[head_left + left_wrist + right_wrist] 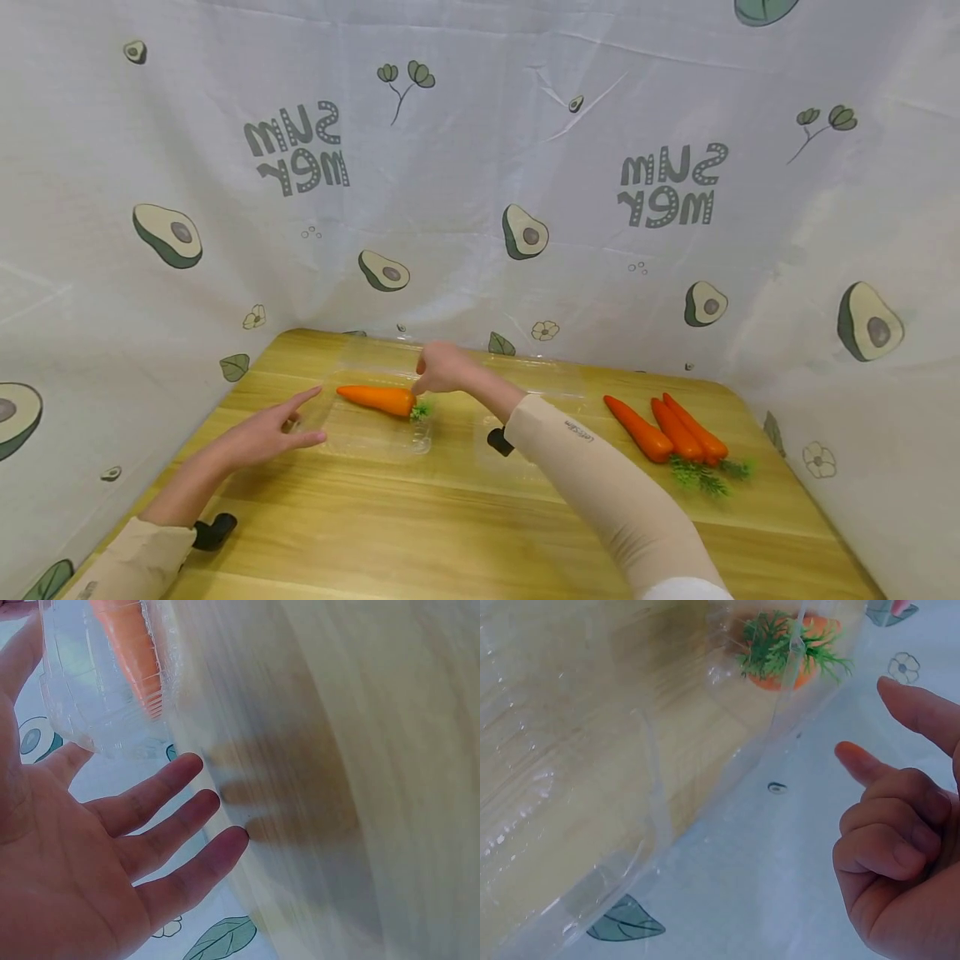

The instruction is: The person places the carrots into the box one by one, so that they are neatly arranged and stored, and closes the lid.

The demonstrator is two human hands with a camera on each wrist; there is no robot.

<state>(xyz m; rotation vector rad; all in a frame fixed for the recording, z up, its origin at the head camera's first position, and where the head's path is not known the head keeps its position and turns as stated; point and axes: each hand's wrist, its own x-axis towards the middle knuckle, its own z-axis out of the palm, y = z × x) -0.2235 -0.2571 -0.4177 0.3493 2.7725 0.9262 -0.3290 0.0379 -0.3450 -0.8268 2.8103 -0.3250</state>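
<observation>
An orange carrot (378, 398) with a green leafy top (780, 649) lies in a clear plastic container (408, 447) on the left side of the table. My right hand (446, 367) is over the carrot's leafy end, and in the right wrist view its thumb and forefinger stand apart with nothing between them. The other fingers of that hand are curled in. At the container's left side is my left hand (262, 433), with thumb and fingers spread. In the left wrist view its fingers (169, 791) are straight and hold nothing.
A second clear plastic container (510, 471) stands right of the first, partly hidden under the right forearm. Several loose carrots (678, 429) with leafy tops lie at the right of the wooden table (420, 533). A printed curtain (465, 183) hangs behind and along the sides.
</observation>
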